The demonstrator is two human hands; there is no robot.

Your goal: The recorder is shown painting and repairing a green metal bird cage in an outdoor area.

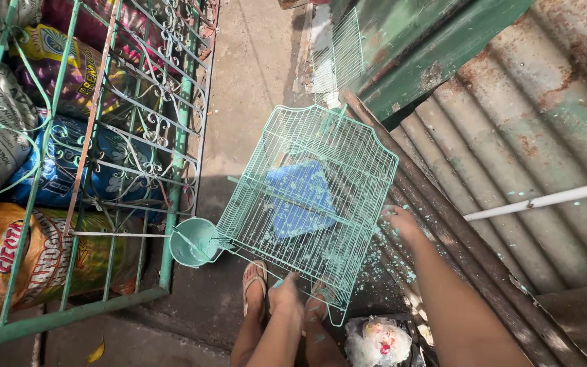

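A mint-green wire cage (310,197) lies tilted on the concrete ground, resting on a wooden beam (443,224). A blue sheet (298,197) shows beneath or inside it. My right hand (398,221) grips the cage's right edge. My left hand (285,293) holds its lower front edge, with paint smears on the fingers. Below are my feet in sandals (255,280). A small mint-green bucket (193,241) of paint stands just left of the cage.
A green ornate metal grille (103,136) fences off stacked printed sacks (56,170) at left. Rusty corrugated sheets (524,149) and a white pipe (545,199) fill the right. Another wire panel (338,54) leans at the top. A crumpled plastic bag (377,342) lies by my feet.
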